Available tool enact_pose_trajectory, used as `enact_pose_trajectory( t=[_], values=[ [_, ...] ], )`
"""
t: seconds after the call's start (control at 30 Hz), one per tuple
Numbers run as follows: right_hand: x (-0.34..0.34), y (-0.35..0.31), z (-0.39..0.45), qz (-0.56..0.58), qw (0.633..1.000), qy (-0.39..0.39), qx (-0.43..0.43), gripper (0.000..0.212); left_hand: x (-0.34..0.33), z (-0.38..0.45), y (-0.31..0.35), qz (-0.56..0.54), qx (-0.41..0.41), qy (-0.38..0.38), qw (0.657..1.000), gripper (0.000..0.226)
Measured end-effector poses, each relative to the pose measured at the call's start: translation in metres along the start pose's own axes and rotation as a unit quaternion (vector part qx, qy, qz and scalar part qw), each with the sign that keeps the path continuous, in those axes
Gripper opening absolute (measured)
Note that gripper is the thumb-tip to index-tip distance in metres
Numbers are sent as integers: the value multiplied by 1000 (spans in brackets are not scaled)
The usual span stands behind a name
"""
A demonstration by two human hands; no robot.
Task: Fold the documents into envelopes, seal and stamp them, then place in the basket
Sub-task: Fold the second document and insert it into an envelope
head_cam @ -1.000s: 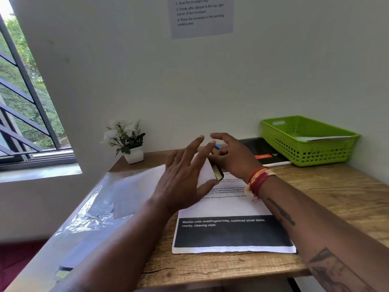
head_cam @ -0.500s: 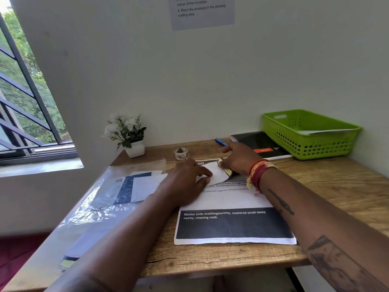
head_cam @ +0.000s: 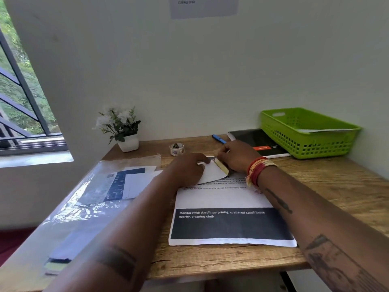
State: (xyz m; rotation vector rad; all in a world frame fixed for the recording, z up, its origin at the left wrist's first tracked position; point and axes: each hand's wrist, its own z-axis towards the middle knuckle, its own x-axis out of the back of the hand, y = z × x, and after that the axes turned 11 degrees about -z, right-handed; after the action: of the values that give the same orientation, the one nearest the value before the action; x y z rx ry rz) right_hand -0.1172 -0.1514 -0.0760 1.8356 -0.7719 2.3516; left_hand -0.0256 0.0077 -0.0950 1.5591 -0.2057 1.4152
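A white envelope lies on top of the printed document in the middle of the wooden desk. My left hand presses down on the envelope's left part. My right hand is at the envelope's far right end, its fingers curled at the raised flap, whose yellowish glue strip faces up. A small roll of stamp stickers stands just behind the hands. The green basket sits at the back right with a white envelope inside it.
A clear plastic sleeve with more envelopes covers the desk's left side. A blue pen and a black notebook lie behind my right hand. A potted white flower stands at the back left by the wall.
My left hand came down from the air and now presses the envelope flat on the document. My right hand lowered with the flap. The view tilted down slightly.
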Motion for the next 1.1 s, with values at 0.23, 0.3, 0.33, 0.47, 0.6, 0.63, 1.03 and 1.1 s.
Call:
enact_pose_trajectory(
  t=[0.23,0.3,0.33,0.47,0.6,0.63,1.03,1.1],
  values=[
    [-2,4,7,56,998,-15,-18,12,1,-8,-2,17,-39,-29,999,34],
    [-3,4,8,4,1000,-15,0,10,-6,-9,0,46,-32,-13,998,40],
    [-4,3,8,-13,1000,-12,9,9,-9,-10,4,63,-19,-2,998,45],
    [-4,4,7,-44,999,4,15,12,-24,-14,17,78,38,23,996,55],
    [0,4,4,-46,999,-6,20,11,-22,-10,24,64,75,5,995,57],
    [0,3,3,-42,999,-10,22,12,-21,-9,25,63,82,-3,995,60],
    [0,4,7,2,999,-31,-11,14,-23,-10,27,50,91,0,995,80],
    [1,4,8,-10,999,-37,-12,15,-22,-11,28,54,95,-11,994,83]
  ],
)
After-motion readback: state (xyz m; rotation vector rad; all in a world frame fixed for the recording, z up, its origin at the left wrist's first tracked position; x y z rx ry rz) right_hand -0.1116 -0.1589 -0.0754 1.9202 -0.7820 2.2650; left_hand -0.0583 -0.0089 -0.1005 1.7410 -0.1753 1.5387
